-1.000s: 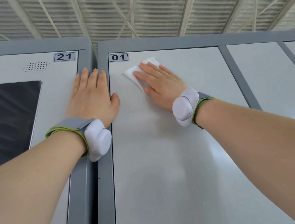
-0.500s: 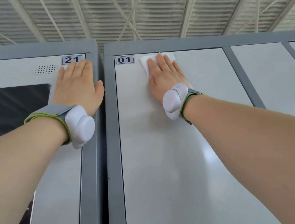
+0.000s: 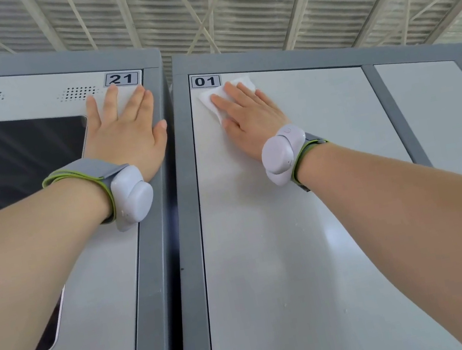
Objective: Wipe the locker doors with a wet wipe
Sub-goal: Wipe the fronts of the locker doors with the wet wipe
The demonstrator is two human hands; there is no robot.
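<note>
White and crumpled, the wet wipe (image 3: 212, 102) lies flat against the locker door (image 3: 282, 243) marked with the label 01 (image 3: 205, 81), up in the door's top left corner, just below and to the right of that label. My right hand (image 3: 247, 118) presses it to the metal with an open palm, fingers stretched out and slightly fanned, pointing up and to the left; part of the wipe shows past my fingertips and along the thumb side. Nothing is pinched, the wipe is simply held under the flat of the hand.

My left hand (image 3: 126, 131) rests on the neighbouring cabinet panel (image 3: 90, 292), spread wide with the palm flat on the pale grey surface. Its fingertips reach the lower edge of the label 21 (image 3: 122, 78) near the panel's top right corner, and the thumb lies out toward the dark grey frame (image 3: 162, 264) that separates the two cabinets. A dark screen (image 3: 4, 159) fills the panel to the left of this hand, with two patches of small holes above it.

Both wrists carry a grey band with a green edge and a white plastic device. More pale grey doors (image 3: 435, 114) stand to the right of door 01, split by dark grey strips. Overhead runs a ribbed metal ceiling (image 3: 223, 0) with crossed beams.
</note>
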